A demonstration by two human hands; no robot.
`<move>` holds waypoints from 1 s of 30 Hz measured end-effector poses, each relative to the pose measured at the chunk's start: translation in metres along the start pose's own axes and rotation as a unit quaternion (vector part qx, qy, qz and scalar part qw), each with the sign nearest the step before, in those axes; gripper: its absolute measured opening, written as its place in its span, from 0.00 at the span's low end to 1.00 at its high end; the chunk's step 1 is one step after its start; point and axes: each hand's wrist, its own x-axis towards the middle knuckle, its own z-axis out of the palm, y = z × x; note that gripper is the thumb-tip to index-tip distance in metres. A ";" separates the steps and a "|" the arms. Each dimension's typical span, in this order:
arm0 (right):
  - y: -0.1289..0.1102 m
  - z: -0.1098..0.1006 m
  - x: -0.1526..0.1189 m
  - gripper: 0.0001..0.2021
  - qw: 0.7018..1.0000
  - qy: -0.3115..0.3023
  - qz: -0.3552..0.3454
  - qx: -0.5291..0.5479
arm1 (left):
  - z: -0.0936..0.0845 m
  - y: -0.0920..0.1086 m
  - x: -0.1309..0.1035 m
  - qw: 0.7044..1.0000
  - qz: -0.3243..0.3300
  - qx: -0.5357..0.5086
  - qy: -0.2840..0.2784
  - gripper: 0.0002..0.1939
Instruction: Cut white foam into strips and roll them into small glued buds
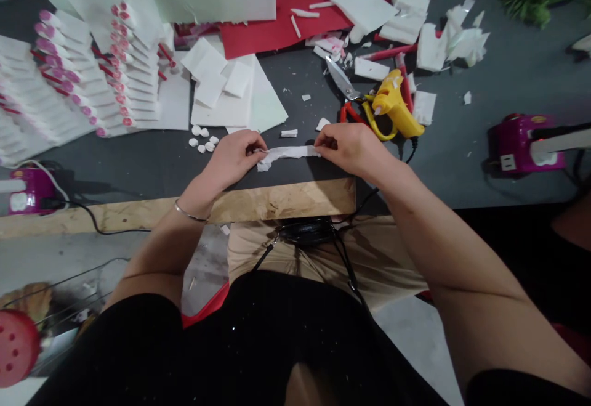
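Observation:
A narrow white strip (292, 152), thin like tissue or paper, stretches between my two hands just above the dark table near its front edge. My left hand (237, 154) pinches the strip's left end, where a ragged piece hangs down. At the other end, the fingertips of my right hand (344, 147) are closed on it. Several small white balls (202, 139) lie beside my left hand. Beyond the strip sits a small white scrap (289, 133). A yellow glue gun (394, 105) and scissors (341, 77) lie past my right hand.
Rows of pink-tipped white rolled pieces (124, 67) lie at the left. White sheets (221, 79), red paper (286, 12) and scraps cover the back. Purple power sockets (526, 144) stand at both sides, with cables. A wooden board (286, 201) edges the table.

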 end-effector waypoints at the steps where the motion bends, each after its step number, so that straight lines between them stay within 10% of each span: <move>1: 0.000 0.002 -0.001 0.04 0.999 0.007 -0.017 -0.033 | 0.001 -0.002 0.000 1.000 0.015 0.010 0.005 0.05; 17: 0.007 0.000 -0.041 0.17 0.947 0.011 -0.197 -0.252 | -0.001 -0.016 -0.028 0.933 0.230 0.275 -0.037 0.22; 30: 0.009 0.000 -0.025 0.11 0.985 0.006 -0.128 -0.116 | 0.004 -0.009 -0.022 0.987 0.074 0.143 -0.003 0.09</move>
